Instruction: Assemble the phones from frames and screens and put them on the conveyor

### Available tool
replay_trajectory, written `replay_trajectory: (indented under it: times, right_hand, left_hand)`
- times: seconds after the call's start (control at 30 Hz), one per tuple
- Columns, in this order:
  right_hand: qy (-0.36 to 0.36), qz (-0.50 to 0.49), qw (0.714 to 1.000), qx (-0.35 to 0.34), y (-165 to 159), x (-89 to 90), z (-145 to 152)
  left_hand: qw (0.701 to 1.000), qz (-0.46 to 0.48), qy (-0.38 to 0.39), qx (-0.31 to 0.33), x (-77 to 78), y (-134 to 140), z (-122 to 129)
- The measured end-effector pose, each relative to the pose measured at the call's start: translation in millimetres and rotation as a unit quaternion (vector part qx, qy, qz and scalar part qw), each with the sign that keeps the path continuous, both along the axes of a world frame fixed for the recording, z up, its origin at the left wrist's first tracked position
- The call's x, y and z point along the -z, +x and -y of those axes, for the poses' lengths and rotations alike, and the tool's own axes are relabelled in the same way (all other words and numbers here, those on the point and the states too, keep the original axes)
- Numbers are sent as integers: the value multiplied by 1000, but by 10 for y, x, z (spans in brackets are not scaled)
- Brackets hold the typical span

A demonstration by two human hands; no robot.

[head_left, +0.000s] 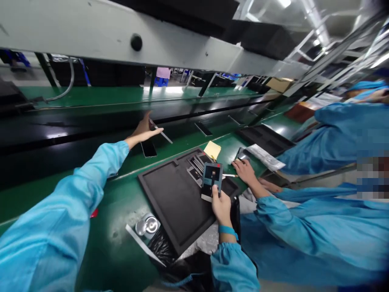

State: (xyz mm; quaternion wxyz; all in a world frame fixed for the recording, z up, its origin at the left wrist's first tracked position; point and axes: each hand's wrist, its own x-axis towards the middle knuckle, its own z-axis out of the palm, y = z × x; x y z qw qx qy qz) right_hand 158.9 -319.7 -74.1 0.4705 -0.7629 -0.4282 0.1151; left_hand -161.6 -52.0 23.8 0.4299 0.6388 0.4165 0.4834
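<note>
A pale beam [91, 36] bearing a black knob [136, 42] crosses the upper frame; yellow paper [212, 149] lies near the centre, a cardboard box [278, 84] upper right, a blue-clad co-worker [316, 235] lower right.

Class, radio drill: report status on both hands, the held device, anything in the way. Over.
Right hand gripping phone-like device over black tray. Left hand extended forward at thin slab, grip unclear. Co-worker's hand close beside tray.

One head-worn camera is looking forward and down over the person's bare left hand [143, 132] and bare right hand [221, 206]. It is hanging close above the glossy green tabletop [117, 198] and leaning sideways, so the long pale-grey beam [91, 40] is slanting down rightward, while the view is reaching white ceiling lights [285, 3].
</note>
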Motion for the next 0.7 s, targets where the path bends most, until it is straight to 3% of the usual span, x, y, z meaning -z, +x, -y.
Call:
replay_trajectory:
  times: [0.1, 0.2, 0.27, 0.37, 0.43, 0.53, 0.63, 0.7]
  right_hand:
    - [41, -32, 998, 17, -118, -172, 15]
    - [100, -62, 992, 42, -434, -455, 225]
    - [134, -80, 987, 26, -842, -686, 493]
    - [163, -109, 979, -48, -1769, -995, 916]
    - [158, -149, 969, -122, -2483, -1095, 1093]
    - [140, -233, 939, -213, -3403, -1038, 1165]
    - [108, -309, 895, -302, -3918, -907, 1129]
    - [133, -306, 893, -302, -4042, -898, 1104]
  left_hand:
    - [991, 113, -20, -64, -233, -581, 502]
    - [973, 211, -66, -71, -419, -1138, 1216]
    - [913, 374, -153, -44, -524, -1451, 1759]
    - [870, 455, -184, 49, -631, -1809, 2563]
    - [865, 434, -210, 141, -627, -1987, 3015]
    - [842, 401, -246, 265, -502, -2192, 3461]
    - [826, 368, -267, 334, -352, -2349, 3624]
    - [838, 347, -263, 329, -286, -2432, 3642]
